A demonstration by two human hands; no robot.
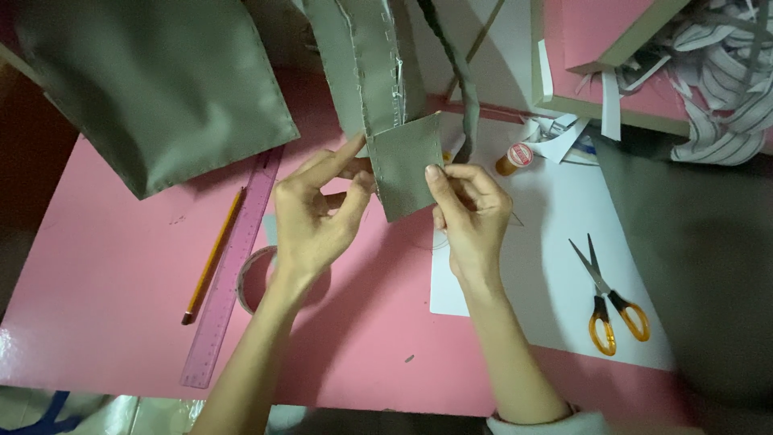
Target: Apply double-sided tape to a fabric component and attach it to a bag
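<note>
Head view, looking down on a pink table point(105, 266) with two bare hands raised over its middle. Left hand point(318, 213) sits just left of centre, its thumb and forefinger pinching the left edge of a small olive-green fabric flap point(407, 169). Right hand point(467, 209) sits just right of centre, thumb and fingers pinching the flap's right edge, with a thin thread looping under it. Both hands are closed on the cloth, held above the table. The flap is the square end of a long olive fabric strap point(362, 64) with white stitching along its edges, running up toward 12 o'clock and out of view. At 10 o'clock a large olive fabric panel point(161, 89) hangs over the table. At 8 o'clock from the hands lie a yellow pencil point(213, 254) and, just beside it, a pink ruler point(233, 274), both slanted. A roll of clear tape point(254, 278) lies partly hidden under the left wrist. At 3 o'clock a white sheet of paper point(531, 274) lies on the table; orange-handled scissors point(608, 302) rest on it at 4 o'clock, blades slightly apart. A small thread spool point(514, 159) lies at 2 o'clock, near scraps of white paper strips point(725, 72) at 1 o'clock
</note>
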